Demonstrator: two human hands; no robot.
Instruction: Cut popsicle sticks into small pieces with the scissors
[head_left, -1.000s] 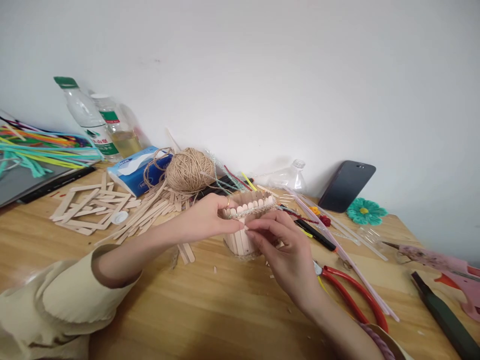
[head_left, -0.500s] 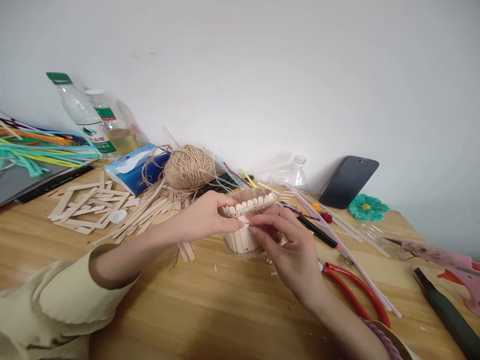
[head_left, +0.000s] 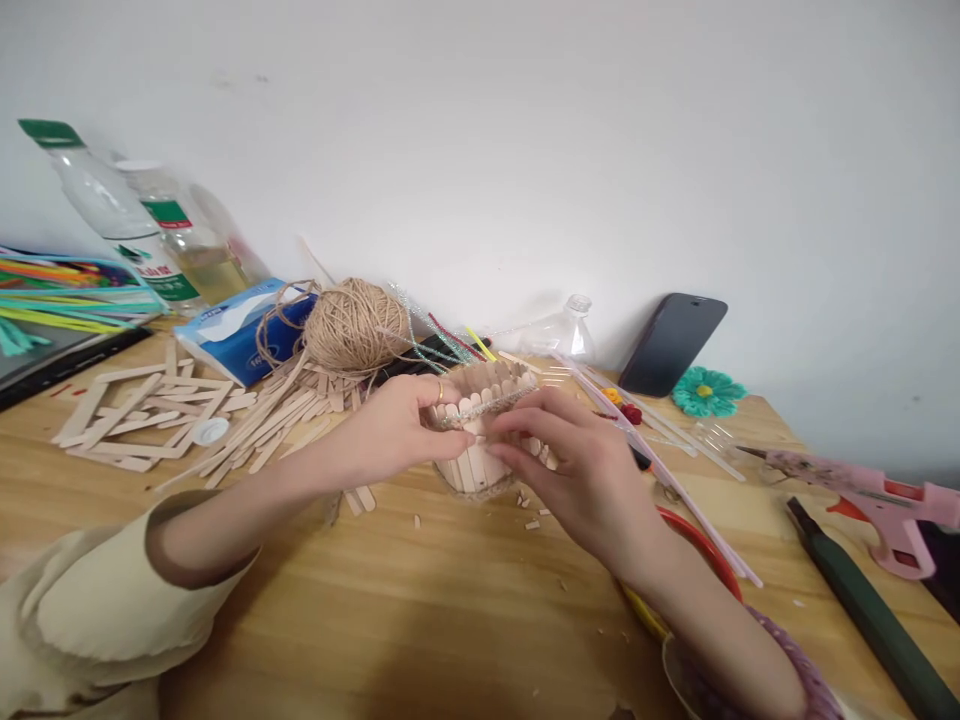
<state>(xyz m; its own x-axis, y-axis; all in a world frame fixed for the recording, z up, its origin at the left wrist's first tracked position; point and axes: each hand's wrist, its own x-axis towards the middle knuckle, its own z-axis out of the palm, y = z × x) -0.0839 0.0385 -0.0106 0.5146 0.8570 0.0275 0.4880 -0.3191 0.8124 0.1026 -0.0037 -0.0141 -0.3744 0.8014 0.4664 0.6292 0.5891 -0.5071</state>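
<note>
A small round basket of wooden craft sticks (head_left: 472, 470), with twine at its base and a glittery cord near its rim, stands on the table. My left hand (head_left: 397, 430) grips the basket's left rim, thumb outside and fingers behind. At the front wall, my right hand (head_left: 585, 470) has thumb and index finger pinched close to my left thumb. A pale bit shows at those fingertips, too small to name. The right hand covers part of the basket's right side.
A twine ball (head_left: 356, 325), loose craft sticks (head_left: 262, 420) and a tissue pack (head_left: 244, 325) lie left. Two bottles (head_left: 142, 230) lean behind. Rightward are a phone (head_left: 673, 345), teal flower (head_left: 707, 391), pink glue gun (head_left: 862, 490), dark-green-handled tool (head_left: 870, 610) and red-handled tool (head_left: 709, 545).
The whole view has shifted, so things appear further left. My right fingers stay at the basket's front, and the right forearm now covers more of the red-handled tool. The left hand keeps its grip.
</note>
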